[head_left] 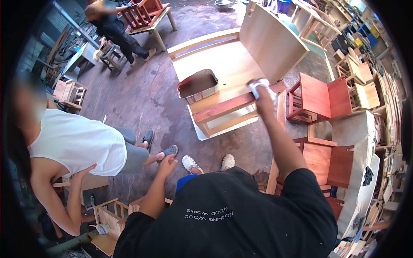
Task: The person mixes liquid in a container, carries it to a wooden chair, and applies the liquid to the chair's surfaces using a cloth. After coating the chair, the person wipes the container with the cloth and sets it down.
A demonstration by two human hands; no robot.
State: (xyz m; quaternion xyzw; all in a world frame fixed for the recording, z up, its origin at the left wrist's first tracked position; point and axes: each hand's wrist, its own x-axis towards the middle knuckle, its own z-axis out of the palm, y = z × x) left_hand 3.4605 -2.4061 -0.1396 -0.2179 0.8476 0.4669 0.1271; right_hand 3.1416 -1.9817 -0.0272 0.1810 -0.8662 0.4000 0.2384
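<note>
In my right hand (266, 102) is a crumpled white rag (259, 86), pressed against the right part of a red-stained armrest rail (226, 107). The rail belongs to a pale wooden bench (234, 58) with a tall panel (273, 36) on its right side. A cut-open carton (198, 92), dark reddish-brown inside, sits on the bench seat just behind the rail. My left hand (167, 167) hangs low beside my body, fingers loosely apart and nothing in them, with a person's clog behind it.
A person in a white tank top (81, 142) stands close on my left. Another person (118, 32) is at a table with red-stained furniture (144, 13). Red-stained chairs (316, 96) line my right, before stacked timber (393, 129). Small wooden chairs (109, 221) stand behind at left.
</note>
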